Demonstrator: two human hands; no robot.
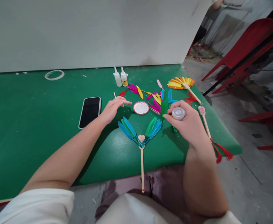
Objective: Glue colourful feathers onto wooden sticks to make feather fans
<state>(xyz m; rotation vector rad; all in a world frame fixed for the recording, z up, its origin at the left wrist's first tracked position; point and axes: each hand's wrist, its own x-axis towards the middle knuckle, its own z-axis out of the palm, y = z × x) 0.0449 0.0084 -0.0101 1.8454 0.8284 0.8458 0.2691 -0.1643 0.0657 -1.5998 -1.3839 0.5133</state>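
Observation:
My right hand (187, 123) is closed around a small white jar (178, 113) and pinches a dark green feather (164, 107) by its lower part, just right of a half-made feather fan (139, 132). The fan has blue and green feathers spread on a wooden stick that hangs over the table's front edge. My left hand (114, 107) rests on the green table (34, 124) with fingers stretched toward a round lid (141, 107) holding white glue. It holds nothing.
A black phone (90, 111) lies left of my left hand. Two small glue bottles (120, 77) stand at the back. Loose coloured feathers (153, 96), a finished orange-yellow fan (181, 83), a tasselled stick (206, 124) and a tape ring (54, 75) lie around. Red chairs (245, 53) stand at right.

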